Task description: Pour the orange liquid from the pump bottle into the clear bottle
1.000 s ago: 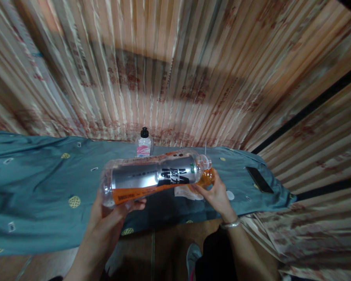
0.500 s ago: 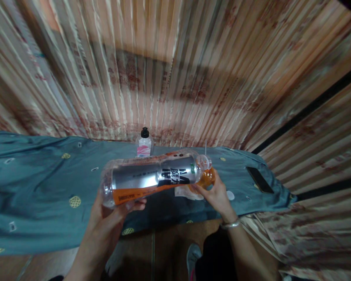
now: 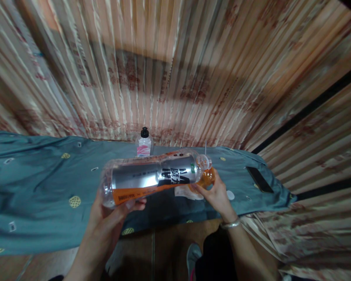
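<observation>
A large clear drink bottle [image 3: 152, 175] with a silver and orange label lies nearly level in the air, its open neck pointing right and slightly up. My left hand [image 3: 114, 216] is closed around its base end. Behind the bottle's mouth is a small clear container [image 3: 208, 177] with orange liquid in it, and a thin straw-like stick [image 3: 205, 148] shows above it. The fingers of my right hand [image 3: 215, 191] are wrapped round this container. Whether the mouth touches the container's rim I cannot tell, as the neck hides it.
A clear bottle with a black cap [image 3: 144, 142] stands at the back of the green cloth [image 3: 46, 175]. A white paper-like piece [image 3: 190, 194] and a white round cap [image 3: 230, 195] lie near the right hand. A black phone [image 3: 259, 179] rests farther right. Pleated curtains [image 3: 152, 70] hang behind.
</observation>
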The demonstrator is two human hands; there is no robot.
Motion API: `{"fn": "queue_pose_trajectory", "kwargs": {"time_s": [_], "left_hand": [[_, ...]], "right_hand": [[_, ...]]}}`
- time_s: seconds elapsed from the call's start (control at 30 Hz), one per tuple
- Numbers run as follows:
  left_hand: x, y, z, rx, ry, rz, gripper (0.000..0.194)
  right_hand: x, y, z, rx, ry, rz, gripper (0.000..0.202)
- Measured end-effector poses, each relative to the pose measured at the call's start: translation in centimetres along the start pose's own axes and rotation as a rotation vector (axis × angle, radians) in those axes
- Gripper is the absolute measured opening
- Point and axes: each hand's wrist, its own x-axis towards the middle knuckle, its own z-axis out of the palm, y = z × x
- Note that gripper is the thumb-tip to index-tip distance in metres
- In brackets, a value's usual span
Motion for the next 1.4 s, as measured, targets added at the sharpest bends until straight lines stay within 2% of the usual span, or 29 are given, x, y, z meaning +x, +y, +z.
{"fn": "queue_pose_trajectory", "kwargs": {"time_s": [0.13,0.3,0.43,0.63,0.83,1.0,1.1,1.17,1.33,1.4], "left_hand": [[0.2,0.0,-0.6,0.048,-0.027,-0.002,0.045],[0.1,0.2,-0.3,0.034,-0.036,-0.007,0.050],[0.0,0.2,0.1,0.008,0.020,0.008,0.046],[0.1,0.2,-0.2,0.045,-0.046,0.003,0.037],[-0.3,0.3,0.7,-0.016,0.041,0.000,0.048],[-0.1,0.4,0.5,0.014,-0.021,-0.015,0.048],[-0.1,0.5,0.4,-0.008,0.044,0.002,0.046],[-0.1,0.5,0.3,0.016,0.009,-0.015,0.040],[0.0,0.4,0.1,0.021,0.017,-0.010,0.047],[0.0,0.4,0.1,0.029,-0.019,-0.017,0.042]], "right_hand": [[0.0,0.0,0.0,0.002,0.000,0.004,0.077],[0.0,0.1,0.0,0.005,-0.006,0.023,0.079],[0.0,0.1,0.0,0.019,-0.005,0.003,0.077],[0.0,0.1,0.0,0.000,-0.006,0.005,0.078],[0.1,0.1,0.0,-0.008,0.004,-0.002,0.077],[0.1,-0.1,-0.1,-0.005,-0.017,0.002,0.077],[0.1,-0.2,-0.1,0.000,-0.006,-0.005,0.076],[0.1,-0.3,-0.1,0.003,-0.003,-0.006,0.075],[0.1,-0.5,0.0,0.011,-0.016,0.003,0.077],[0.0,-0.4,0.0,0.012,-0.012,-0.003,0.077]]}}
